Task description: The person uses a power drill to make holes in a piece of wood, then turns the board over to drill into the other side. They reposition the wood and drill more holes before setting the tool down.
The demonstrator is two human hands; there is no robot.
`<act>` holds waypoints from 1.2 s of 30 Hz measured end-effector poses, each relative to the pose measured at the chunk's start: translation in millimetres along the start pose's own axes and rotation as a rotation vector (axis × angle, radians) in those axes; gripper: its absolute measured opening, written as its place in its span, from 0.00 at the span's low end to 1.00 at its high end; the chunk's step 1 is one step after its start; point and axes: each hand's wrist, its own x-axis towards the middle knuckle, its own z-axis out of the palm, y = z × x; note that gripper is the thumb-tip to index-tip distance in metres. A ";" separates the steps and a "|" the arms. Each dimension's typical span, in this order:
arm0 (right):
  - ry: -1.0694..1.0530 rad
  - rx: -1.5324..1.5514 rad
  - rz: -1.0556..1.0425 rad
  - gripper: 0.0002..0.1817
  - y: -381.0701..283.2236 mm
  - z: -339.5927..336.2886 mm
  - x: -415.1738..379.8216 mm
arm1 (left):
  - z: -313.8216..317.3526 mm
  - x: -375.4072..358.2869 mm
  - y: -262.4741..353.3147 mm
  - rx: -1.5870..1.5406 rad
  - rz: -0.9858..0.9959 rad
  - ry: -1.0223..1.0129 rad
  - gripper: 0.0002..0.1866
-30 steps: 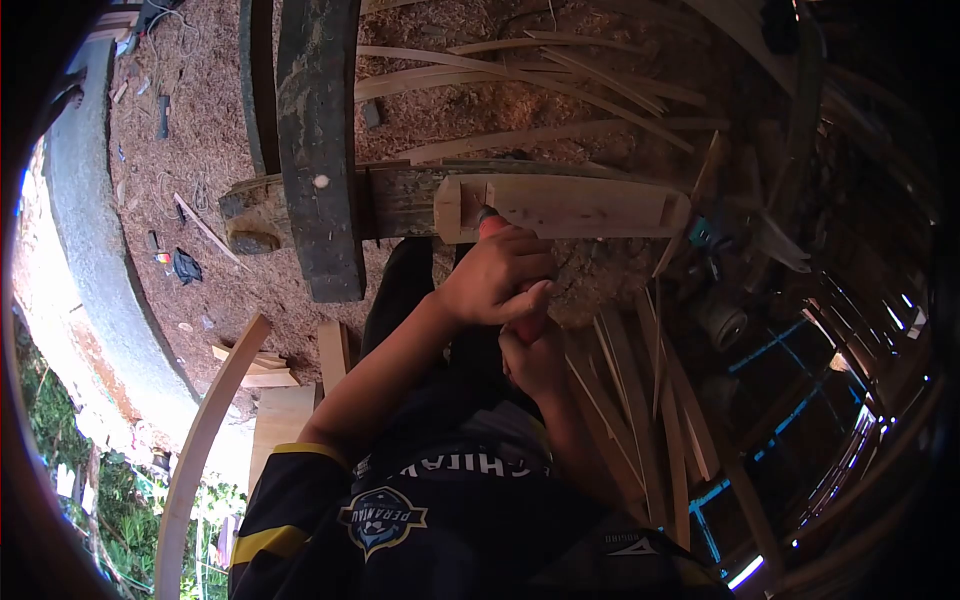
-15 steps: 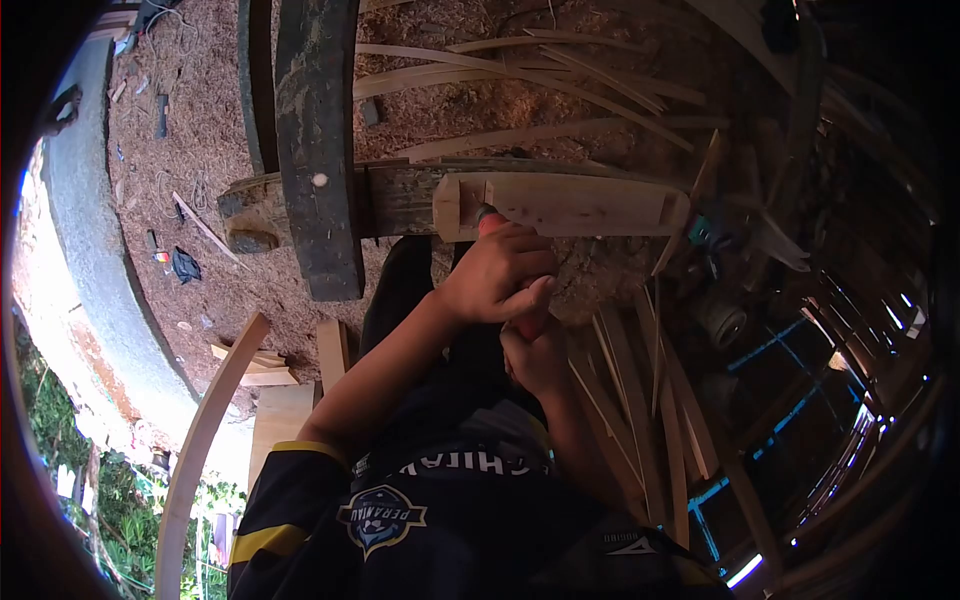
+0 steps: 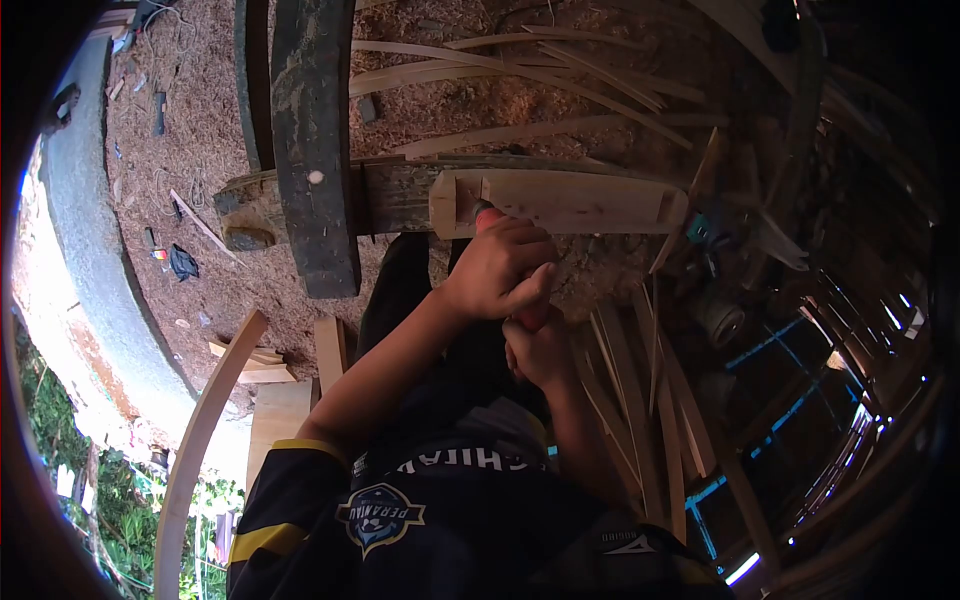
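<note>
A red-handled chisel with a dark collar is held in both my hands. Its tip points into a notch near the left end of a pale wooden board, and the blade hardly shows. My left hand wraps around the front of the handle, thumb lying toward the right. Behind it, close to my body, my right hand closes around the rear end of the handle, partly in shadow. The board rests on a rough, weathered beam.
A dark thick plank crosses the beam at left. Thin wood strips lie on the shavings-covered ground beyond. Long boards lie at my right, and a curved strip stands at left. A teal-and-dark object sits past the board's right end.
The whole view has shifted very slightly. Both hands keep the same grip, and the chisel tip stays in the notch.
</note>
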 end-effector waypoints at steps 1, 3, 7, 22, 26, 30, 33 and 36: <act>-0.005 0.017 0.043 0.09 -2.4 -0.4 0.0 | -0.3 0.6 -0.1 0.000 0.000 0.000 0.18; -0.028 -0.010 0.112 0.07 -8.0 -3.8 -0.2 | -1.4 1.2 0.0 0.010 -0.023 -0.017 0.18; -0.040 -0.031 0.165 0.08 -5.6 -1.7 0.8 | -5.1 1.6 2.5 -0.007 -0.035 -0.005 0.18; 0.067 -0.020 -0.036 0.02 9.0 14.7 3.6 | -13.7 3.1 2.7 -0.098 -0.058 -0.012 0.17; 0.064 -0.033 -0.099 0.03 5.5 15.8 7.9 | -16.1 0.9 -4.0 -0.104 -0.062 -0.027 0.18; 0.060 -0.103 -0.077 0.04 -0.9 17.4 14.8 | -22.5 2.0 -10.2 -0.133 -0.058 -0.024 0.19; 0.079 -0.080 -0.102 0.04 2.3 20.4 20.6 | -23.2 2.8 -14.3 -0.123 -0.063 -0.016 0.19; 0.074 -0.084 -0.095 0.04 0.1 21.3 27.4 | -24.1 2.5 -21.3 -0.127 -0.068 0.000 0.19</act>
